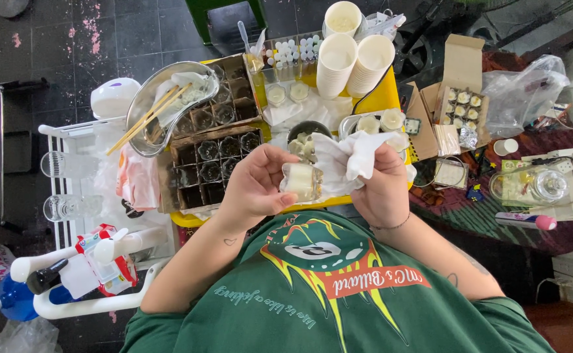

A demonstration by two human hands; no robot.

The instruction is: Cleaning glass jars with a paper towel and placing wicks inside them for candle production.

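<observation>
My left hand grips a small clear glass jar filled with cream-coloured wax, held just above the front edge of the yellow tray. My right hand clutches a crumpled white cloth that is pressed against the jar's right side. Behind the jar, partly hidden by the cloth, sits a dark round bowl.
A cardboard divider box with several empty glasses lies left of my hands, with a metal dish and wooden sticks behind it. Stacked paper cups stand at the back. An open carton of filled candles and a glass lid lie right.
</observation>
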